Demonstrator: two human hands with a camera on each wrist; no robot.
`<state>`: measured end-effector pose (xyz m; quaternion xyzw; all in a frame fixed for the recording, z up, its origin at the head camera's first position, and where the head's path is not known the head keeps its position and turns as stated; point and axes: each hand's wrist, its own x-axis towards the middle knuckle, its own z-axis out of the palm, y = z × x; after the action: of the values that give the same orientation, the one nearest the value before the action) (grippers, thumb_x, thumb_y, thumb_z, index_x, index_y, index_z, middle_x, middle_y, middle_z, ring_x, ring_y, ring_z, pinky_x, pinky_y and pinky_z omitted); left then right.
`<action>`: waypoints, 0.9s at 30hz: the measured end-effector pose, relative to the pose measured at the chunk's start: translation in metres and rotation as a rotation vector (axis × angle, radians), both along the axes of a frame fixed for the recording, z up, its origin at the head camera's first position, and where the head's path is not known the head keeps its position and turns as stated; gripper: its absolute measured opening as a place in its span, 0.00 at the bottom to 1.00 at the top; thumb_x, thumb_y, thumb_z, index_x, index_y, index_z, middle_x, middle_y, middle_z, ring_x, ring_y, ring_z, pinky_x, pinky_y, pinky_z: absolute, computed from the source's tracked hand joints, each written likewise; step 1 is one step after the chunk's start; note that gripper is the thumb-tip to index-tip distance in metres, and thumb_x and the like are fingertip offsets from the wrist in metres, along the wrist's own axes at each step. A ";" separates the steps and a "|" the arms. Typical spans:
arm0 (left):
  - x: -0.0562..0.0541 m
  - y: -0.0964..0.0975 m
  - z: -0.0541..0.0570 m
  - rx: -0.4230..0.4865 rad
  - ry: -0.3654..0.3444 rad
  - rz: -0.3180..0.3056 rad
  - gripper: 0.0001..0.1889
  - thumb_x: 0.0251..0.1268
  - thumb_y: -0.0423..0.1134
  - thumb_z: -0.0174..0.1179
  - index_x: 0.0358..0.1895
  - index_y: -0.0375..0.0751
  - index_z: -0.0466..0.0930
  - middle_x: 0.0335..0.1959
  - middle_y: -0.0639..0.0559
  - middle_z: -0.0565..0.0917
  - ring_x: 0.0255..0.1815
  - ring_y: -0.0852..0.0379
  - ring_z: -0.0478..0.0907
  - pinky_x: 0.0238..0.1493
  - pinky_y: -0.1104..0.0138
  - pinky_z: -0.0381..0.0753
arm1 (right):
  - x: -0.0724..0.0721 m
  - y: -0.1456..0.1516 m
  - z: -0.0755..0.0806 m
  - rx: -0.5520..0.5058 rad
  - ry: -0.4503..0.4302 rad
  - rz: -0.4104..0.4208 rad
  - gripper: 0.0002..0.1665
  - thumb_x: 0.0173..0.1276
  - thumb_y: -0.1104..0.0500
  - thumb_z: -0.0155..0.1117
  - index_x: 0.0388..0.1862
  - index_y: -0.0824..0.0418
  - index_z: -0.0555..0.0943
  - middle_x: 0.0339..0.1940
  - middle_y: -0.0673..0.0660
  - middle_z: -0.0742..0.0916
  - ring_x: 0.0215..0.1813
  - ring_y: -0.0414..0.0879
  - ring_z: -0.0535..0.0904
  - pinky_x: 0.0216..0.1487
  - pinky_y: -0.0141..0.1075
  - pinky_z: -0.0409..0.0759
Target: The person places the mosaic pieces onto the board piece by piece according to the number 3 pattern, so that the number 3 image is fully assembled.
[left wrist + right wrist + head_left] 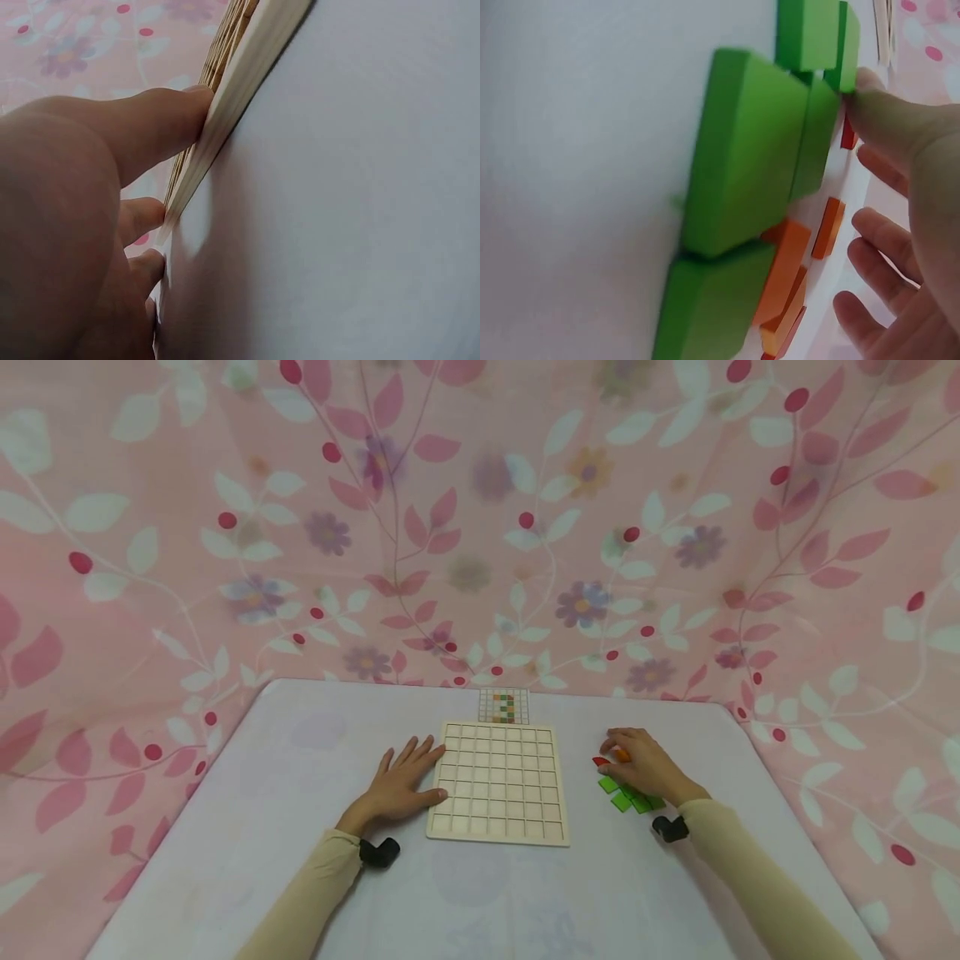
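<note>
A square pale wooden grid board [498,783] lies flat on the table. My left hand [397,787] rests at its left side with fingers spread; in the left wrist view the thumb [161,120] touches the board's edge. To the right of the board, my right hand [641,764] hovers over a loose group of small flat tiles, its fingers relaxed and apart. Green tiles [746,157] lie nearest the wrist, orange tiles [829,229] beyond them. A red tile [601,762] sits close to the thumb and index finger. Some tiles are hidden under the hand.
A small card with a coloured grid pattern [504,706] lies behind the board. The white-covered table [300,752] ends at a pink floral cloth [480,527] at the back. Black wrist cameras [378,852] are worn on both wrists.
</note>
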<state>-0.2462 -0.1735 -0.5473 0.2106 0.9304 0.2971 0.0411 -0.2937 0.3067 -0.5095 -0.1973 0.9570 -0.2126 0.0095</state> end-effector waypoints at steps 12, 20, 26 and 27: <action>0.003 0.002 0.013 -0.083 -0.047 0.006 0.43 0.75 0.60 0.61 0.86 0.48 0.57 0.89 0.43 0.50 0.90 0.38 0.39 0.83 0.32 0.32 | 0.000 -0.007 -0.005 -0.064 0.049 0.066 0.09 0.70 0.52 0.77 0.45 0.53 0.89 0.73 0.71 0.79 0.74 0.72 0.70 0.71 0.70 0.71; 0.004 0.003 0.013 -0.073 -0.054 0.006 0.44 0.75 0.59 0.62 0.86 0.47 0.57 0.89 0.43 0.50 0.90 0.38 0.39 0.83 0.32 0.31 | 0.003 -0.005 -0.004 -0.058 0.016 0.038 0.10 0.70 0.54 0.76 0.47 0.56 0.89 0.73 0.71 0.79 0.72 0.72 0.71 0.69 0.68 0.74; 0.003 0.002 0.005 -0.042 -0.012 0.010 0.44 0.73 0.60 0.62 0.86 0.47 0.58 0.89 0.42 0.52 0.90 0.36 0.41 0.82 0.32 0.32 | 0.003 -0.010 -0.005 -0.049 0.042 0.035 0.06 0.73 0.58 0.73 0.45 0.57 0.89 0.72 0.71 0.80 0.73 0.72 0.71 0.72 0.70 0.71; 0.003 0.002 0.004 -0.043 -0.007 0.010 0.44 0.73 0.61 0.61 0.86 0.47 0.58 0.89 0.42 0.52 0.90 0.36 0.41 0.82 0.32 0.32 | 0.003 -0.012 -0.005 -0.028 0.064 0.039 0.06 0.73 0.58 0.73 0.45 0.58 0.88 0.72 0.71 0.80 0.72 0.72 0.72 0.71 0.70 0.72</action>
<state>-0.2435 -0.1720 -0.5430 0.2040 0.9375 0.2781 0.0473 -0.2903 0.2950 -0.5142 -0.2225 0.9497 -0.2194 -0.0197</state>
